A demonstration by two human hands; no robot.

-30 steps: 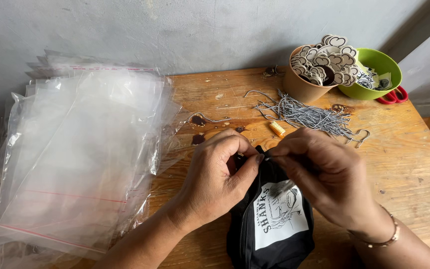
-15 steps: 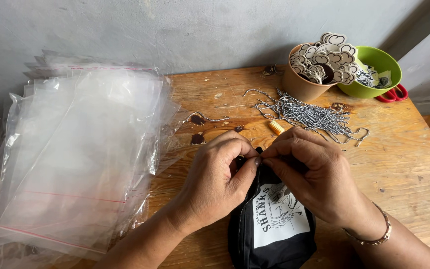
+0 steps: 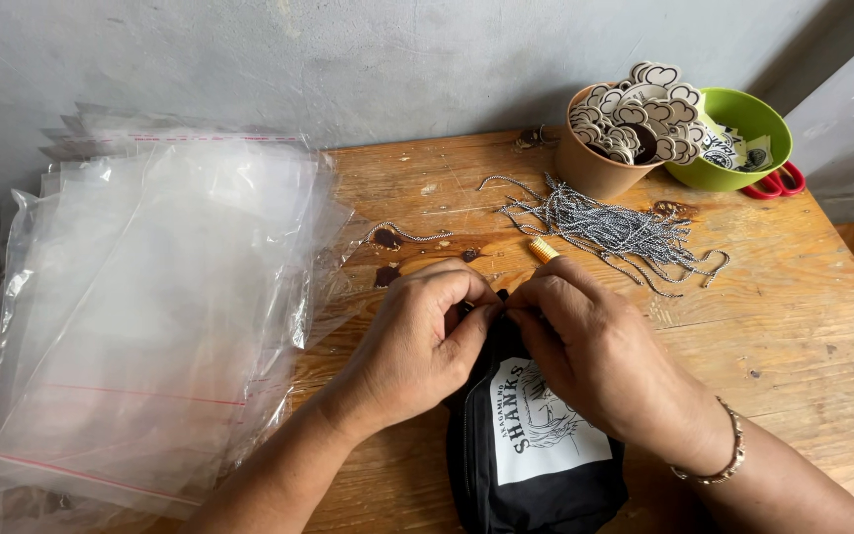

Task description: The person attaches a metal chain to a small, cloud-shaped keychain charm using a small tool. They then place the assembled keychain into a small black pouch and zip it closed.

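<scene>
A folded black garment with a white printed panel lies on the wooden table at the lower middle of the view, its long axis running from 6 o'clock, near the person, up to 12 o'clock, where its top edge meets both hands. The left hand and the right hand are closed in a pinch on that top edge, fingertips touching at the middle; what small item, if any, sits between them cannot be made out. The 2 hands are equally near, the left coming in from 8 o'clock, the right, with a metal bracelet at the wrist, from 4 o'clock.

Just past the fingertips at 12 o'clock lies a small yellow piece, and beyond it at 1 o'clock a loose heap of grey-and-white cords. One stray cord lies apart at 11 o'clock. At 1 o'clock by the wall stand a tan cup filled with cut-out tags and a green bowl, with red-handled scissors beside it. A stack of clear plastic bags covers the table at 9 o'clock.
</scene>
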